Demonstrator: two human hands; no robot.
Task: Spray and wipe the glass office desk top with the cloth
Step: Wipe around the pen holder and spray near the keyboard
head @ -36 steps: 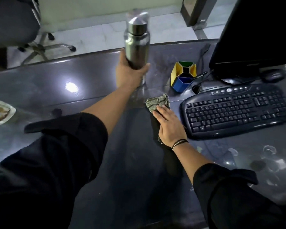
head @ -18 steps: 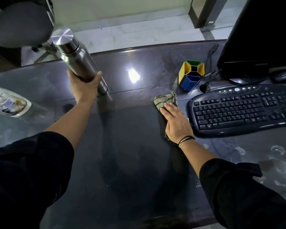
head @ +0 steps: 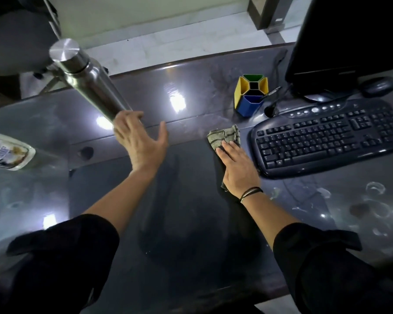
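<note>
The dark glass desk top (head: 191,223) fills the view, streaked and spotted with marks. A folded grey-green cloth (head: 224,135) lies on it just left of the keyboard, and my right hand (head: 237,169) presses flat on its near part. A steel bottle (head: 89,80) stands on the desk at the left. My left hand (head: 141,141) is just right of the bottle's base, fingers spread and holding nothing. No spray bottle is in view.
A black keyboard (head: 327,137) lies at the right, with a monitor (head: 349,37) and mouse (head: 378,86) behind it. A yellow, green and blue pen holder (head: 251,94) stands near the cloth. A white packet (head: 5,151) lies at the left edge. An office chair (head: 16,41) stands beyond the desk.
My left hand carried the steel bottle from the desk's middle to the left, set it down and let go. My right hand stayed on the cloth.
</note>
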